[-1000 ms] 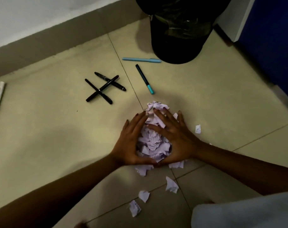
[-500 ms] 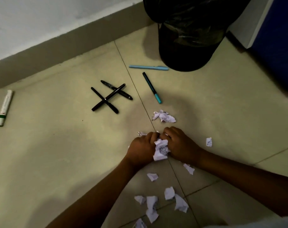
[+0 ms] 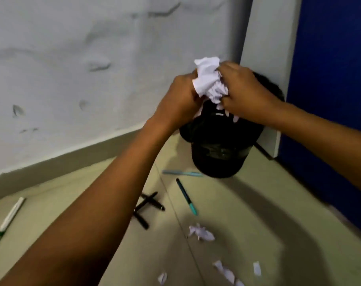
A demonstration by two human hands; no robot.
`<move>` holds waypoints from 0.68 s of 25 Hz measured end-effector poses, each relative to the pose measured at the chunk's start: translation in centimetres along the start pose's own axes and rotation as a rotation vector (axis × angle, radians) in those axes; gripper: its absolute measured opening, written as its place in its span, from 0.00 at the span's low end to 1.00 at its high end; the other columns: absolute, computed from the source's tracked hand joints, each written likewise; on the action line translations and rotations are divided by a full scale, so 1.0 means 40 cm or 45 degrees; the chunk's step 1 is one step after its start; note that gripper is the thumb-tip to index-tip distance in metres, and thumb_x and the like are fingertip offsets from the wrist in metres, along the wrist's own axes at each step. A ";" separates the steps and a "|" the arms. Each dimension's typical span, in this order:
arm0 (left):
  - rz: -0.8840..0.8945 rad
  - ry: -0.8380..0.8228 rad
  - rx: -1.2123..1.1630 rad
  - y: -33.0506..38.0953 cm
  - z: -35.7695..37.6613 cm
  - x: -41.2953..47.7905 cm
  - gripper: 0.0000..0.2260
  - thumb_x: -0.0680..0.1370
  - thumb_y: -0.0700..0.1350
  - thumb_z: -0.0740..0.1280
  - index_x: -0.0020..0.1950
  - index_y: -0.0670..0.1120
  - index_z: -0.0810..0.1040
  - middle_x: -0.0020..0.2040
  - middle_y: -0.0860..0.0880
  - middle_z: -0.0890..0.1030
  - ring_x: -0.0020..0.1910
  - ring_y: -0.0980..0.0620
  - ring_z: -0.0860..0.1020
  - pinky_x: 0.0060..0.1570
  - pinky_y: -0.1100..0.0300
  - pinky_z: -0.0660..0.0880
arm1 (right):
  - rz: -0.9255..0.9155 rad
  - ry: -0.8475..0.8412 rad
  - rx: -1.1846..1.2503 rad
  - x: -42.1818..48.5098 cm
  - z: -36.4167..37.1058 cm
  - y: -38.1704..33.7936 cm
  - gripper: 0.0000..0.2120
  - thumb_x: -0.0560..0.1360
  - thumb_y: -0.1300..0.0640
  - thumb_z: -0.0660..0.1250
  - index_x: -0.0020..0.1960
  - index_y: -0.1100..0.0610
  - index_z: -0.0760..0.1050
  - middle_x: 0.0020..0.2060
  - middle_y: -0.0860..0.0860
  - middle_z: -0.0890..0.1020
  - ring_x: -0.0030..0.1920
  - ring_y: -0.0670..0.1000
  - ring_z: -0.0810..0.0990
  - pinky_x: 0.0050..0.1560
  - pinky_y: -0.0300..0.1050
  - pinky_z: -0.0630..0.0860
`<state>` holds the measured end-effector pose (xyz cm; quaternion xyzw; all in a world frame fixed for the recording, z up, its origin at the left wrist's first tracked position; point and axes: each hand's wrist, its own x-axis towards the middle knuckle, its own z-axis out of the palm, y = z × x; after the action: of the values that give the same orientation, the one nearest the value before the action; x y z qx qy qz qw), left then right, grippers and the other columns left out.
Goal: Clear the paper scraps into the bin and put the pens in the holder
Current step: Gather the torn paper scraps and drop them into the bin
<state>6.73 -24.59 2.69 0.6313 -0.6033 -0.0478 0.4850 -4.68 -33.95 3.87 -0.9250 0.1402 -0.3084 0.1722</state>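
Head view: the left hand (image 3: 181, 100) and right hand (image 3: 243, 93) press a wad of paper scraps (image 3: 209, 83) between them, fingers curled tight on it, right above the black bin (image 3: 218, 153). A few white bits below the hands are probably already falling in; blur hides that. Loose scraps (image 3: 201, 233) lie on the floor, and the teal-capped pen (image 3: 186, 196), black pens (image 3: 148, 205) and white marker (image 3: 7, 221) lie untouched. No holder shows.

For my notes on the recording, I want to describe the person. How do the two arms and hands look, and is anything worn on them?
Both forearms are bare up to the frame edge: no sleeve shows. The left hand and right hand wear no gloves, and no watch, bracelet or ring is visible. Motion blur hides finer details such as the nails.
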 end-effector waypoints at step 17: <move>-0.544 0.568 -1.054 -0.046 0.129 0.130 0.05 0.76 0.38 0.63 0.41 0.45 0.75 0.39 0.46 0.78 0.41 0.47 0.79 0.36 0.62 0.75 | 0.379 0.215 0.455 -0.040 0.001 0.194 0.16 0.70 0.70 0.68 0.56 0.60 0.75 0.36 0.46 0.79 0.34 0.36 0.79 0.44 0.29 0.77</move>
<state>6.09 -32.01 1.48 0.4903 -0.2733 -0.2448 0.7906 -7.08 -40.36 -0.14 -0.8198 0.2321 -0.3758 0.3644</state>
